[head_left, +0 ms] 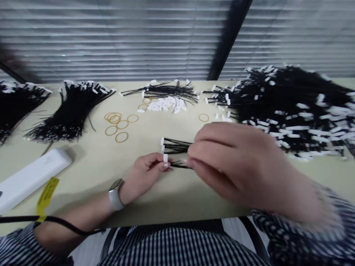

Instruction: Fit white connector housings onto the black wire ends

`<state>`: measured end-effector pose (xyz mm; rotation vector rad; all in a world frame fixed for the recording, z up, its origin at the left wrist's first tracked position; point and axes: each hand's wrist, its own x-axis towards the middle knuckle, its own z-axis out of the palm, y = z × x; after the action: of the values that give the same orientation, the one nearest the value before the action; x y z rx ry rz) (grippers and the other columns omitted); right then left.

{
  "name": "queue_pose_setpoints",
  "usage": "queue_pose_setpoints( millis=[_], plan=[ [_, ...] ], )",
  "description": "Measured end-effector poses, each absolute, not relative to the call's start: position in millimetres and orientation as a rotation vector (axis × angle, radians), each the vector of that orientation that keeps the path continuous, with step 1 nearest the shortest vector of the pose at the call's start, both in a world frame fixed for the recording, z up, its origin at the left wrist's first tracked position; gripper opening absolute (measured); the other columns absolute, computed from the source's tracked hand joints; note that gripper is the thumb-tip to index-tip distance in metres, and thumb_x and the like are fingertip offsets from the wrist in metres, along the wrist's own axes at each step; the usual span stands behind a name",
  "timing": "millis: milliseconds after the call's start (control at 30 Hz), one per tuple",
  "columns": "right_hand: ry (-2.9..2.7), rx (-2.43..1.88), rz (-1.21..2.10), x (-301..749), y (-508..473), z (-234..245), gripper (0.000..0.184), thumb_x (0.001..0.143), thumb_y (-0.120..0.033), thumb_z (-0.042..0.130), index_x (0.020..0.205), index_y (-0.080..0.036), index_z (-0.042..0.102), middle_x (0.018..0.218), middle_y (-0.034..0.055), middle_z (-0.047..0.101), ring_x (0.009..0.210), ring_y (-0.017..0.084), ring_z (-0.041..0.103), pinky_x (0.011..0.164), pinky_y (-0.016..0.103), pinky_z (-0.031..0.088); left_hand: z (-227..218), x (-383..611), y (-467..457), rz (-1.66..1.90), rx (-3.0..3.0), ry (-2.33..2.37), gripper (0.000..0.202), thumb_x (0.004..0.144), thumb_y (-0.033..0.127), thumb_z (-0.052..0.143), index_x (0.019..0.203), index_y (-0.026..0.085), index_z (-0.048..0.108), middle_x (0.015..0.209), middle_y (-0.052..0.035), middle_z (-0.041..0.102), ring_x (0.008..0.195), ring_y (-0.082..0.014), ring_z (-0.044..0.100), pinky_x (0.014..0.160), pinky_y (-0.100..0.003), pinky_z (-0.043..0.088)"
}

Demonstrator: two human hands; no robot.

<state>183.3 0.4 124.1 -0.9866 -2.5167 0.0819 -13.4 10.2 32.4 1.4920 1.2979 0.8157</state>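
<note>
"What's happening at the grip?"

"The left hand (146, 173) is clamping black wires (176, 146) at the fingertips, white tips level; the blurred right hand (230, 162) is at the wires, its grip unclear."

"Around them?"

"Rubber bands (116, 125) are lying at ten o'clock on the bench (91, 177), a wire heap (294, 111) at two."

Wire bundles, rubber bands and loose connectors on a pale table (91, 173)

Two long bundles of black wires (74, 111) lie at the left, one cut off by the frame, and a great heap of white-tipped black wires (291, 111) spreads at the right. Tan rubber bands (115, 125) are scattered mid-table, beside a pile of white connectors (163, 104) and thin loose wires (166, 90). A white plastic casing (33, 177) with a yellow tag (47, 195) sits near the edge, a black cable (50, 220) passing by. Grey window blinds (111, 40) hang behind.
</note>
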Motion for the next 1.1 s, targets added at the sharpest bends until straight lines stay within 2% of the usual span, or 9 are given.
queue_pose_setpoints(
  millis=[100,233,300,433,567,733,900,1000,1100],
  plan=[
    [-2.540,-1.070,0.254,187.4,24.1,100.8,0.023,0.088,-0.022,0.041,0.075,-0.016,0.059,0.072,0.0018,0.057,0.066,0.011,0.050,0.060,0.025,0.039,23.1,-14.3,12.6,0.839,1.476,1.237,0.018,0.078,0.029,0.055,0.080,0.014,0.065,0.066,-0.0027,0.069,0.063,-0.0144,0.064,0.064,-0.024,0.052],
    [-2.566,-1.077,0.538,185.8,28.6,63.9,0.017,0.089,-0.023,0.044,0.086,-0.017,0.060,0.079,0.0008,0.061,0.075,0.011,0.054,0.071,0.024,0.041,18.1,-13.8,12.4,0.874,1.439,1.213,0.018,0.079,0.027,0.054,0.084,0.014,0.065,0.070,-0.0039,0.070,0.063,-0.0138,0.065,0.064,-0.025,0.053],
    [-2.591,-1.082,0.561,183.2,25.0,56.0,0.019,0.090,-0.023,0.042,0.089,-0.017,0.060,0.082,0.0013,0.062,0.080,0.012,0.055,0.076,0.025,0.041,17.9,-13.5,10.8,0.870,1.457,1.232,0.019,0.079,0.026,0.053,0.085,0.013,0.066,0.069,-0.0037,0.070,0.063,-0.0137,0.065,0.064,-0.024,0.053],
    [-2.630,-1.072,0.534,180.9,22.3,51.4,0.022,0.091,-0.022,0.039,0.087,-0.016,0.060,0.083,0.0021,0.062,0.079,0.012,0.054,0.074,0.026,0.041,15.6,-14.6,8.2,0.862,1.552,1.236,0.020,0.081,0.025,0.051,0.085,0.013,0.067,0.069,-0.0033,0.070,0.063,-0.0136,0.065,0.064,-0.023,0.052],
    [-2.737,-1.039,0.316,179.6,22.9,43.4,0.022,0.092,-0.021,0.037,0.085,-0.016,0.057,0.080,0.0019,0.059,0.072,0.013,0.052,0.064,0.027,0.039,11.2,-15.2,10.1,0.858,1.582,1.252,0.020,0.083,0.025,0.050,0.085,0.014,0.067,0.072,-0.0034,0.070,0.064,-0.0140,0.065,0.064,-0.024,0.052],
    [-2.797,-1.100,-0.034,176.7,22.1,39.4,0.019,0.089,-0.015,0.037,0.076,-0.018,0.051,0.070,0.0009,0.054,0.061,0.014,0.045,0.054,0.029,0.030,12.5,-12.7,14.0,0.815,1.534,1.291,0.019,0.082,0.027,0.050,0.082,0.015,0.064,0.069,-0.0021,0.068,0.062,-0.0133,0.064,0.061,-0.022,0.051],
    [-2.807,-1.103,-0.367,180.4,24.9,51.8,0.017,0.082,-0.008,0.041,0.072,-0.018,0.049,0.071,0.0040,0.053,0.066,0.017,0.046,0.053,0.029,0.027,13.2,-12.9,14.8,0.778,1.506,1.264,0.020,0.084,0.030,0.048,0.076,0.016,0.059,0.065,0.0001,0.063,0.059,-0.0111,0.062,0.058,-0.020,0.050],
    [-2.660,-1.329,-0.565,194.2,30.6,62.4,0.019,0.078,-0.004,0.042,0.067,-0.017,0.050,0.057,0.0015,0.049,0.052,0.014,0.041,0.048,0.028,0.024,10.9,-13.7,15.7,0.784,1.404,1.221,0.022,0.084,0.033,0.048,0.077,0.015,0.057,0.070,-0.0010,0.062,0.058,-0.0107,0.062,0.056,-0.020,0.051],
    [-2.270,-1.449,-0.512,212.3,37.5,69.8,0.015,0.081,-0.010,0.047,0.074,-0.016,0.059,0.057,0.0011,0.055,0.051,0.013,0.047,0.048,0.026,0.032,8.9,-13.2,17.7,0.796,1.309,1.196,0.024,0.083,0.035,0.049,0.076,0.014,0.057,0.072,-0.0020,0.061,0.059,-0.0109,0.063,0.056,-0.020,0.052]
  ],
)
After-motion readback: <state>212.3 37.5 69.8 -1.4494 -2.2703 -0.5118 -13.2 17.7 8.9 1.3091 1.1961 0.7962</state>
